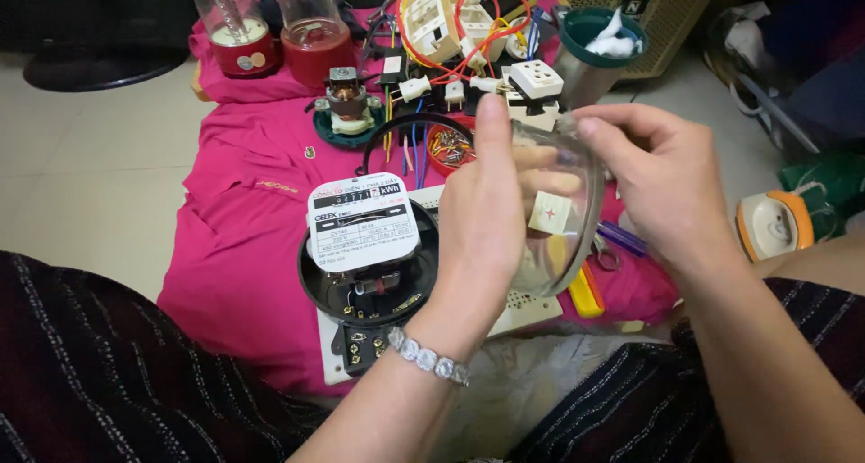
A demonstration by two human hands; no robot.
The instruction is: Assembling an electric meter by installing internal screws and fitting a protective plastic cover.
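Clear domed glass cover [559, 220], small white star sticker inside; left hand [482, 220], right hand [662, 188] fingers clasp rim.

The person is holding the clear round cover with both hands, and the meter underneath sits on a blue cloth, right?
Not quite. The cloth is pink, not blue, as the head view shows. Both the left hand and the right hand do hold the clear round cover, above the meter.

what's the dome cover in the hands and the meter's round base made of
Dome cover: clear glass or hard plastic, glossy; the fingers show through it. Meter base: likely black moulded plastic, smooth, slightly shiny rim. Both hands, left and right, hold the cover.
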